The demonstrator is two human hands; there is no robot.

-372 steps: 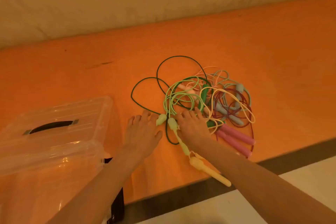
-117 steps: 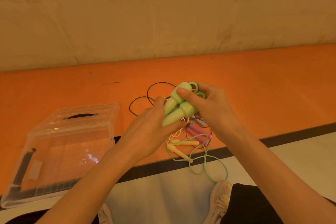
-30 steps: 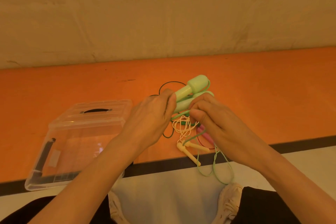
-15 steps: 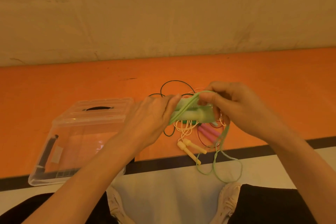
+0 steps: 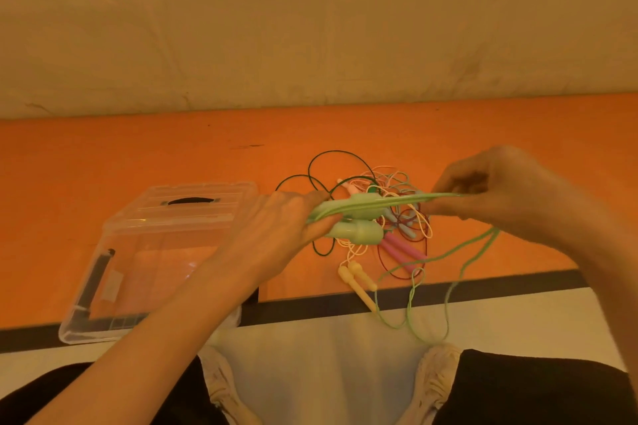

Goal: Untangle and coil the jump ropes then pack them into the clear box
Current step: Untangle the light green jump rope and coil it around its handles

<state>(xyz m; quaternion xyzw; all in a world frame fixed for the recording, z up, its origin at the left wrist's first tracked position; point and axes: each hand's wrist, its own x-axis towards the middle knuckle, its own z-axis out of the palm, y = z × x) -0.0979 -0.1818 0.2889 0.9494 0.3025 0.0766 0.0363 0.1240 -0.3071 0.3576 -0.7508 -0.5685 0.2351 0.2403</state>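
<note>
My left hand (image 5: 276, 235) grips the two light green handles (image 5: 359, 233) of a jump rope above the orange table (image 5: 138, 155). My right hand (image 5: 511, 197) pinches the light green cord (image 5: 390, 203), folded into several strands and stretched taut between both hands. The rest of that cord (image 5: 445, 286) hangs in loops off the table's front edge. Behind the hands a tangle of ropes (image 5: 386, 214) lies on the table: dark green, maroon, pink handles (image 5: 400, 252), pale yellow handles (image 5: 355, 278). The clear box (image 5: 152, 259) sits at the left, lid on.
A plain wall rises behind the table. The table's dark front edge (image 5: 483, 286) runs across the view. Below it are my knees in dark trousers and two pale shoes (image 5: 435, 379) on a light floor.
My right hand has moved to the right, drawing the green cord out into long taut strands. The left hand kept its hold on the handles, which now lie level.
</note>
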